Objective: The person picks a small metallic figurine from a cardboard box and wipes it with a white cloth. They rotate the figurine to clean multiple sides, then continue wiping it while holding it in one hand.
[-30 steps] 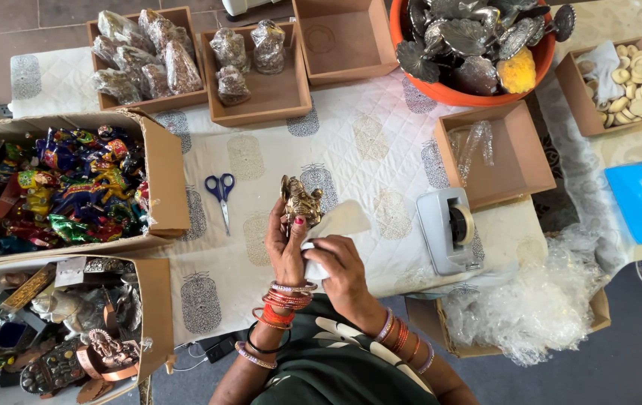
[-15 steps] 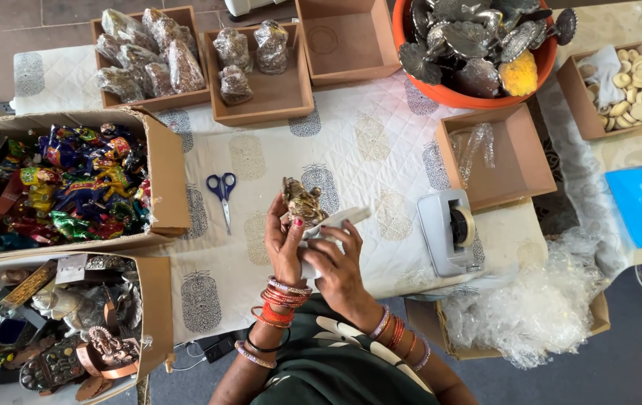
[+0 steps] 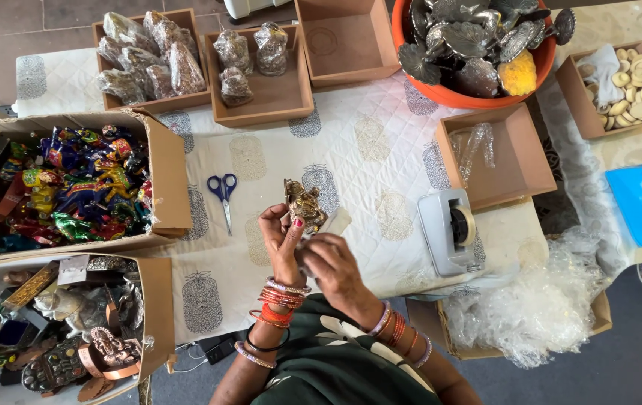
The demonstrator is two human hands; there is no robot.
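Barely anything has shifted since a second ago: both hands stay raised over the middle of the counter (image 3: 381, 135), and the small brass figurine (image 3: 304, 202) sits in much the same spot, perhaps turned a touch. Left hand (image 3: 282, 244) has it from below, fingers (image 3: 270, 219) curled up around the base and pinching it upright, bangles stacked at the wrist. Right hand (image 3: 334, 264) is pressed in just beside it, fingers closed on a pale strip (image 3: 336, 221), card or tape, hard to tell which, that pokes out to the right and touches the figurine's side. So the piece remains in hand, above the quilted cloth, not set down.

Around them: blue-handled scissors (image 3: 223, 191) lie just left of the hands. Grey tape dispenser (image 3: 450, 232) rests to the right, near the counter's edge. Behind it a shallow cardboard tray (image 3: 520, 169) holds a few clear bags. Farther back, two trays hold wrapped pieces (image 3: 232, 64), and an orange tub (image 3: 448, 94) is heaped with dark metal leaf dishes. At left, an open carton (image 3: 167, 172) brims with brightly painted toy figures; below it another carton holds more metalware. Crumpled clear plastic wrap (image 3: 542, 307) spills from a box at lower right.
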